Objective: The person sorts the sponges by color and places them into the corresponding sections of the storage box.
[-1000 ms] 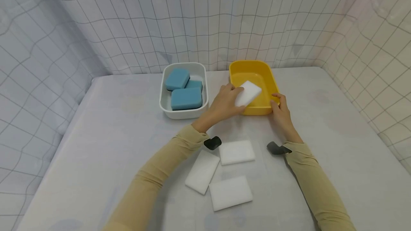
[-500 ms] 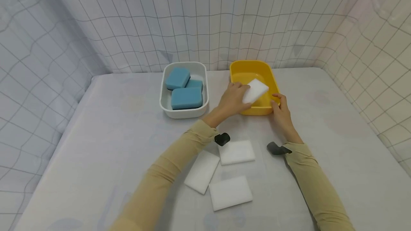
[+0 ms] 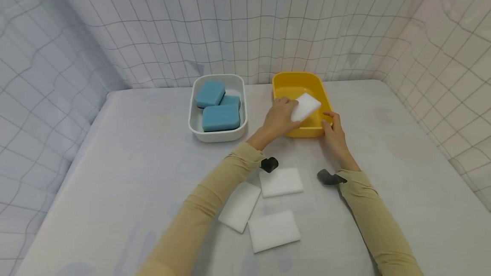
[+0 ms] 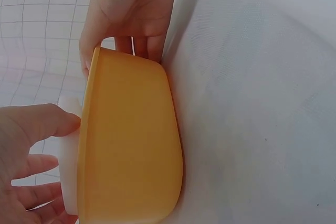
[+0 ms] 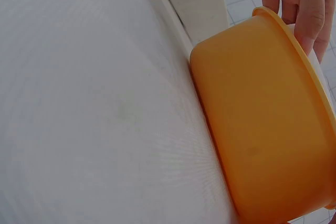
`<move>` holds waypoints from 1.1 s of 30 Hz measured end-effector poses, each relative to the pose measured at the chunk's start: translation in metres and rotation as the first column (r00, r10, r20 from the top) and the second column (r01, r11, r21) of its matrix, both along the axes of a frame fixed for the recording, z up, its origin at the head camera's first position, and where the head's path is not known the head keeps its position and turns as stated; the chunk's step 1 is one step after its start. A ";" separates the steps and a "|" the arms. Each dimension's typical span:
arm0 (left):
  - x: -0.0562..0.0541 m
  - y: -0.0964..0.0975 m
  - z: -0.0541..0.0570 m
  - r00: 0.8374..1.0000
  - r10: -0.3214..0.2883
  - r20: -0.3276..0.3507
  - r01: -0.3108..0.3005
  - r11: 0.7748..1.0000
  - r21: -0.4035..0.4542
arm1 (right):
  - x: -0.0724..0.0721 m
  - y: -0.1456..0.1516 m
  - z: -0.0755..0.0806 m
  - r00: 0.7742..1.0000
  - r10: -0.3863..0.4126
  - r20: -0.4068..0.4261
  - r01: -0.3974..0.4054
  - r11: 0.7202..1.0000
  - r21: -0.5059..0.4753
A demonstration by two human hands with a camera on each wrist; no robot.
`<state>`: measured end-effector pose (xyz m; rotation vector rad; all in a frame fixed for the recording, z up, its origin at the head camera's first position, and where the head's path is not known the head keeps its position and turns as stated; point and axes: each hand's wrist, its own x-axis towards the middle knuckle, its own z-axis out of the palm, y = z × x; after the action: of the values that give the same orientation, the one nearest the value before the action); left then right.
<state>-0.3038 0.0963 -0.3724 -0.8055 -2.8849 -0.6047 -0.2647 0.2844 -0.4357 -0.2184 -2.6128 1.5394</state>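
Note:
My left hand (image 3: 279, 118) pinches a white sponge block (image 3: 306, 107) between thumb and fingers, over the near left side of a yellow plastic bin (image 3: 302, 132). In the left wrist view the block (image 4: 68, 156) lies along the bin's rim, with the thumb right at that rim. My right hand (image 3: 336, 137) grips the bin's near right corner, thumb outside and fingers over the edge. Three more white sponge blocks lie flat on the table nearer to me: one at the back (image 3: 281, 182), a slanted one (image 3: 240, 207) and a front one (image 3: 274, 231).
A white bin (image 3: 218, 137) stands left of the yellow one and holds several blue sponges (image 3: 220, 117) with dark undersides. White cloth covers the table (image 3: 153, 161). A checked curtain (image 3: 245, 24) hangs behind and along both sides.
My left hand has moved a little right with the sponge block, farther over the yellow bin, then nearly stopped. My right hand keeps its hold on the corner.

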 end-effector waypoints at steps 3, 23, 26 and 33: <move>-0.001 0.003 -0.001 1.000 0.004 0.003 -0.004 1.000 -0.025 | 0.000 0.000 0.000 1.000 0.001 0.010 0.000 1.000 -0.006; -0.004 0.003 -0.003 0.999 -0.001 0.046 0.001 1.000 -0.005 | -0.002 0.000 -0.002 1.000 -0.014 -0.001 0.014 1.000 0.004; -0.004 0.003 -0.005 0.999 -0.001 0.038 0.001 1.000 0.007 | -0.002 0.000 -0.002 1.000 -0.014 -0.001 0.014 1.000 0.006; -0.003 0.002 -0.004 1.000 -0.011 0.021 0.010 0.999 0.032 | -0.001 0.000 -0.001 1.000 -0.010 0.004 0.010 1.000 0.012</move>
<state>-0.3067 0.0988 -0.3765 -0.8155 -2.8840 -0.6635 -0.2656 0.2847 -0.4369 -0.2333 -2.6196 1.5213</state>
